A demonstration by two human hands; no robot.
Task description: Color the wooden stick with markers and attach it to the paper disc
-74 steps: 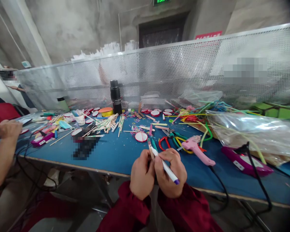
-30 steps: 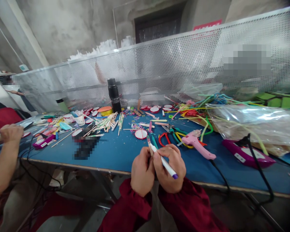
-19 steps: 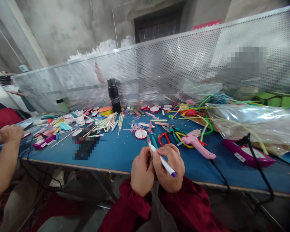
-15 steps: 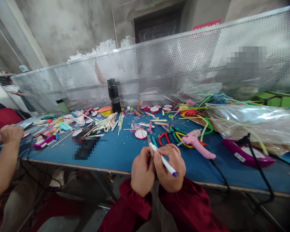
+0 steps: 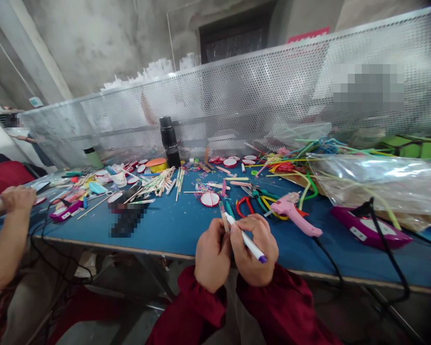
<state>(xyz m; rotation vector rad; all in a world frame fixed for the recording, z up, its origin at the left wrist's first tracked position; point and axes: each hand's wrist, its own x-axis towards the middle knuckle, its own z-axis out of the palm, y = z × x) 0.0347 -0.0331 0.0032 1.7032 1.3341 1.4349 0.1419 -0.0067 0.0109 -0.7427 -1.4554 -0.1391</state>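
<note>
My left hand [image 5: 211, 258] grips a wooden craft stick [image 5: 222, 215] that stands up out of the fist, just over the near edge of the blue table [image 5: 172, 230]. My right hand [image 5: 255, 254] holds a white marker with a purple end [image 5: 249, 242]; its tip touches the stick near the left thumb. Both hands press together, in dark red sleeves. A pink glue gun [image 5: 294, 218] lies just beyond my right hand, with red-handled scissors [image 5: 246, 206] next to it.
Sticks, red-rimmed discs and rubber bands litter the table around a black flask [image 5: 169, 141]. A clear plastic bag [image 5: 377, 187] and a purple device with a black cable [image 5: 366, 227] lie at right. Another person's hand [image 5: 17, 199] rests at the left edge. A perforated metal screen [image 5: 237, 100] backs the table.
My hands stay together on the stick; the marker shifts only slightly against it. The view has tilted down a little since the earliest frame. The other person's hand barely moves.
</note>
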